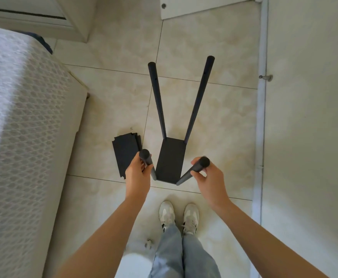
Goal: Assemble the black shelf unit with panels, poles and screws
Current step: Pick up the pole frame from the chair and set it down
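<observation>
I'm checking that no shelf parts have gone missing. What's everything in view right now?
fitted panel: one, black, low at centre
far poles: two, black, upright at its far corners
near poles: two, black, at its near corners
loose panels: stack, count unclear, black, lying left of it
floor: one, beige tiles, underneath
bed: one, white quilted, left
door stop: one, grey, right wall
shoes: two, white-grey, bottom centre
left hand: grips the left near pole
right hand: grips the right near pole

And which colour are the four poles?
All poles are matte black, clearest in the head view.
</observation>
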`<action>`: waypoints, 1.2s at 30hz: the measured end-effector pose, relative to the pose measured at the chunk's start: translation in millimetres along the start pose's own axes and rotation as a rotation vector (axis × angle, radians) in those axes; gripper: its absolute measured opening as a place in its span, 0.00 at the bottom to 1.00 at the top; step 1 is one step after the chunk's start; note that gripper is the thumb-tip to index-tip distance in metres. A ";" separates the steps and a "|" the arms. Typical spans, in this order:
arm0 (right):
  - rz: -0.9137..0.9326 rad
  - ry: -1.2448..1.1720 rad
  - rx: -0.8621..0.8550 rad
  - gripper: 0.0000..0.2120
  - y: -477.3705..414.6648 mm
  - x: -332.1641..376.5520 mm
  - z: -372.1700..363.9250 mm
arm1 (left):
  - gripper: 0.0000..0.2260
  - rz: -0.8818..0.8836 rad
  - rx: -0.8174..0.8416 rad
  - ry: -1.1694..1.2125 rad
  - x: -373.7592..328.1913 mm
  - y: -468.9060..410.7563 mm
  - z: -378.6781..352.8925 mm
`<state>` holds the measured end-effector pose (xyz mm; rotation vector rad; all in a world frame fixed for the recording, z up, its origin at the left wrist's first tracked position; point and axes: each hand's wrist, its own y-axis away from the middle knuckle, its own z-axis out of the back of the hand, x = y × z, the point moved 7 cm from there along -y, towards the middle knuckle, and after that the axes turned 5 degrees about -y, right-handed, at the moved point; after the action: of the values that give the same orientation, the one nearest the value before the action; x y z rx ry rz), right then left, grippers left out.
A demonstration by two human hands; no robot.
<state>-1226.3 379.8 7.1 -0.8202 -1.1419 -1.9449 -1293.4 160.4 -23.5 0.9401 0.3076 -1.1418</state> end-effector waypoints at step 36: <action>0.146 0.154 0.102 0.14 19.1 -67.2 -43.3 | 0.10 0.093 0.009 0.046 77.6 17.6 -21.9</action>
<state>-1181.5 352.0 -55.9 -0.6681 -1.0507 -1.7823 -1239.9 129.6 -78.2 0.9803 0.2937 -1.0385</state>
